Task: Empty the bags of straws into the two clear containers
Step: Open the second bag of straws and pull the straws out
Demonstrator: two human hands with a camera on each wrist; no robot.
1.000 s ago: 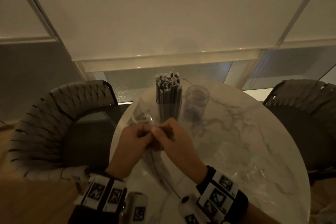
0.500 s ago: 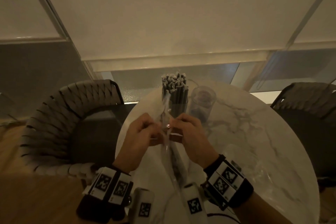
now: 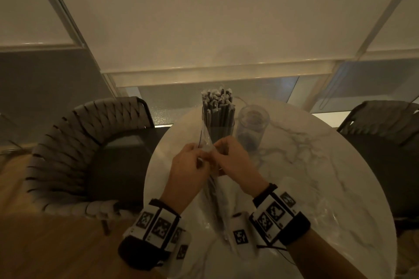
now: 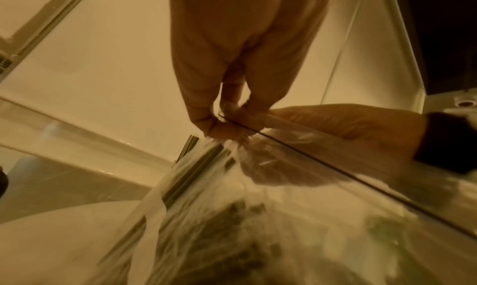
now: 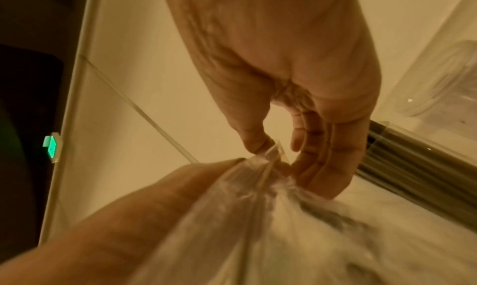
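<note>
A clear plastic bag of dark straws [image 3: 217, 197] hangs upright over the round marble table [image 3: 317, 188], its mouth pinched between both hands. My left hand [image 3: 189, 165] and my right hand [image 3: 235, 163] each grip one side of the bag top [image 3: 207, 140]. In the left wrist view the left fingers [image 4: 219, 124] pinch the plastic; in the right wrist view the right thumb [image 5: 255, 140] and fingers clamp the bag's edge [image 5: 271, 157]. Behind the hands stands a clear container full of dark straws [image 3: 217, 115]. A second clear container [image 3: 251, 127] to its right looks nearly empty.
Two woven chairs flank the table, one at left [image 3: 74, 154] and one at right [image 3: 385, 142]. A crumpled clear bag [image 3: 317, 208] lies on the table at right. A window sill and lowered blinds [image 3: 215, 29] stand behind the table.
Both hands have lifted the bag off the table and raised its top toward the containers. The bag now hangs upright between my hands.
</note>
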